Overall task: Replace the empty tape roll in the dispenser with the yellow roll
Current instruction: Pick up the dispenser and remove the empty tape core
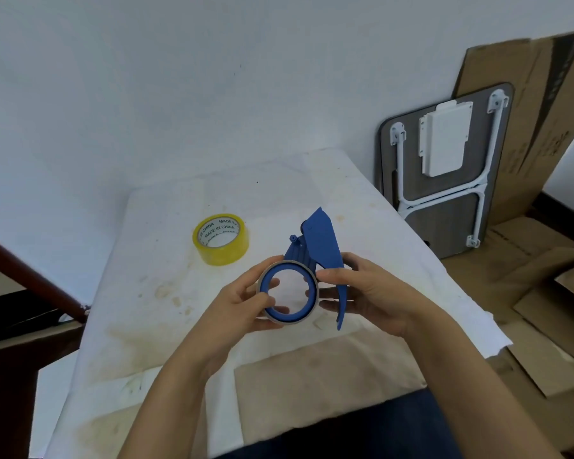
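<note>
Both hands hold the blue dispenser point(318, 256) above the worktop point(362, 207): left hand point(246, 301) fingers grip the empty roll point(287, 293), right hand point(362, 293) steadies the handle. The yellow roll point(221, 239) waits far-left.

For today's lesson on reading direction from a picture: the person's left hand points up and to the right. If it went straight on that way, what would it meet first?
The left hand already touches the empty roll on the blue dispenser. Pushing straight on, it would press further into that ring, probably then the right hand behind it. The yellow roll lies off that line.
</note>
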`<action>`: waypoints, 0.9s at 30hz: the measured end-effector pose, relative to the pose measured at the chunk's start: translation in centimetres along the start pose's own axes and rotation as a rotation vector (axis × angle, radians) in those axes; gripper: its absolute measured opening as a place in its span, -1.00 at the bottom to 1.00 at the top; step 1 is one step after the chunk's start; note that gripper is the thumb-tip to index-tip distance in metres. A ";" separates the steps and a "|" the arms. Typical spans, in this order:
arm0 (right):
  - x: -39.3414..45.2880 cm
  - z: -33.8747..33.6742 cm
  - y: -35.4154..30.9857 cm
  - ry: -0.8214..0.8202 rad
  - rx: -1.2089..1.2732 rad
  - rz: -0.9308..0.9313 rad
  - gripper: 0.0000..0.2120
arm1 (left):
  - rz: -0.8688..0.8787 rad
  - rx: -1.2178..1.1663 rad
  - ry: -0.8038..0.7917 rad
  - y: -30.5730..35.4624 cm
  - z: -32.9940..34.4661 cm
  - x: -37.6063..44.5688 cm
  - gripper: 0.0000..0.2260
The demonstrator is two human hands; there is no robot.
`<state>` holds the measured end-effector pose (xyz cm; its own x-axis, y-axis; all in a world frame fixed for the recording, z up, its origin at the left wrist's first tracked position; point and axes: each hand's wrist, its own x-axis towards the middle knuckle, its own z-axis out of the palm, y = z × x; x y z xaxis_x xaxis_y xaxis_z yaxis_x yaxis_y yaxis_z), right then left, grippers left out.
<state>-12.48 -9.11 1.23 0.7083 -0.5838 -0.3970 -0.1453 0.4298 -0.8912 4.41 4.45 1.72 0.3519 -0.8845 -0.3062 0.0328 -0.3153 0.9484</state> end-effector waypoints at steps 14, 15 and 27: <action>-0.5 0.7 -0.6 -0.043 -0.151 -0.033 -0.32 | 0.023 0.155 -0.025 0.5 -0.9 -0.6 -0.44; -0.5 0.8 -0.6 -0.044 -0.147 -0.044 -0.38 | 0.035 0.165 -0.006 0.6 -0.9 -0.6 -0.44; 0.5 0.7 0.3 0.093 0.117 -0.147 -0.68 | 0.355 0.488 -0.013 0.3 0.2 -0.5 -0.15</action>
<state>-11.65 -8.80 0.90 0.6482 -0.7048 -0.2882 0.0400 0.4095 -0.9114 4.07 4.75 2.12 0.2507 -0.9679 0.0185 -0.5190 -0.1182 0.8466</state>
